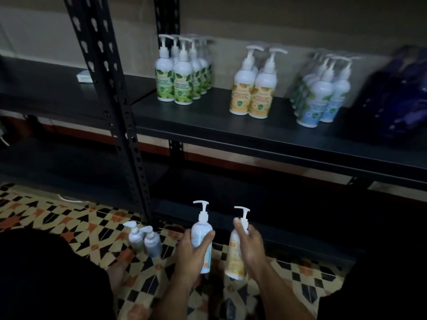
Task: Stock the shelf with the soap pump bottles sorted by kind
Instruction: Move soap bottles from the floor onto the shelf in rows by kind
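Observation:
My left hand [193,254] grips a white pump bottle with a pale blue label [201,229], held upright above the floor. My right hand [248,242] holds a white pump bottle with an orange label [234,257] by its neck. On the black shelf [231,132] stand three groups: several green-label bottles [182,72] at the left, two orange-label bottles [254,86] in the middle, several blue-label bottles [321,93] at the right. Two more pump bottles [145,241] stand on the patterned floor to the left of my hands.
A black perforated upright post [115,107] stands left of the shelf. A dark blue bundle [395,95] sits at the shelf's far right. A small white box [84,77] lies on the neighbouring left shelf. A lower shelf [254,204] runs just behind my hands.

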